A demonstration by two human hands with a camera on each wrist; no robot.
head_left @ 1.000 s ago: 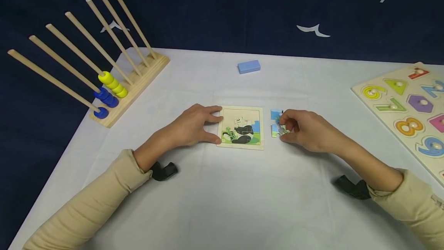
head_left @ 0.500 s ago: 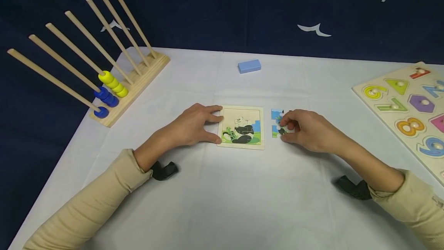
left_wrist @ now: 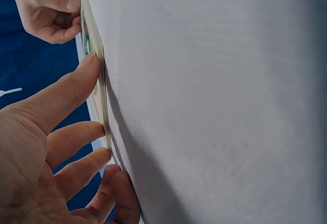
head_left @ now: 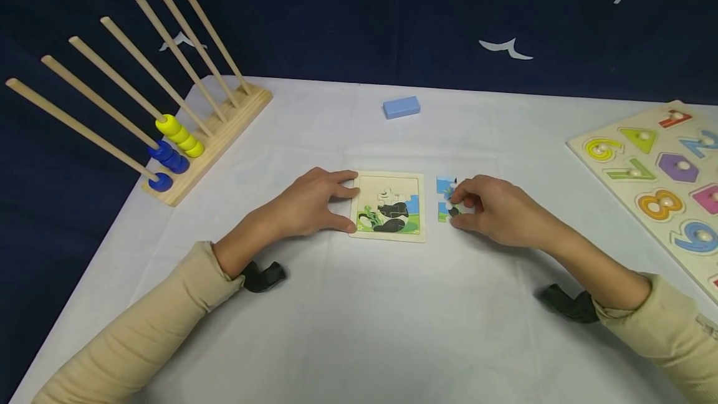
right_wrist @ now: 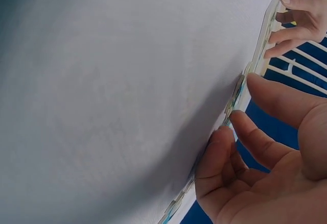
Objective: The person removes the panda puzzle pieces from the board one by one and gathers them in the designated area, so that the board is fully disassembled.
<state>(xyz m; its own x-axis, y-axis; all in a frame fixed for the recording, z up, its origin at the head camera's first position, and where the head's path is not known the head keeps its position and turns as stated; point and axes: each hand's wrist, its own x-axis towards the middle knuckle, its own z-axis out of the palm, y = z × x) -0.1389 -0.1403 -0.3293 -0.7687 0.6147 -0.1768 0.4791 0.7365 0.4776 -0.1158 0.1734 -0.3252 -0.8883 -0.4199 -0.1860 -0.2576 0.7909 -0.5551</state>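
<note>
A square wooden panda puzzle board [head_left: 387,237], partly filled with panda pieces, lies flat on the white table. My left hand [head_left: 311,202] rests at its left side, fingers spread and fairly straight, with fingertips on the edge and the thumb near the lower left corner. In the left wrist view the thumb [left_wrist: 76,83] presses the board's edge. Right of the board lie loose blue and green puzzle pieces [head_left: 443,186]. My right hand [head_left: 499,211] pinches a puzzle piece [right_wrist: 236,92] there between thumb and forefinger, largely covered by the fingers in the head view.
A wooden peg abacus [head_left: 224,142] with yellow and blue beads stands at the left. A light blue block [head_left: 401,108] lies near the back edge. A number and shape knob board [head_left: 634,189] lies at the right. A dark curtain [head_left: 359,17] hangs behind.
The piece under my right fingers has come closer to the neighbouring loose pieces, narrowing the gap between them. My left hand stays on the board's edge.
</note>
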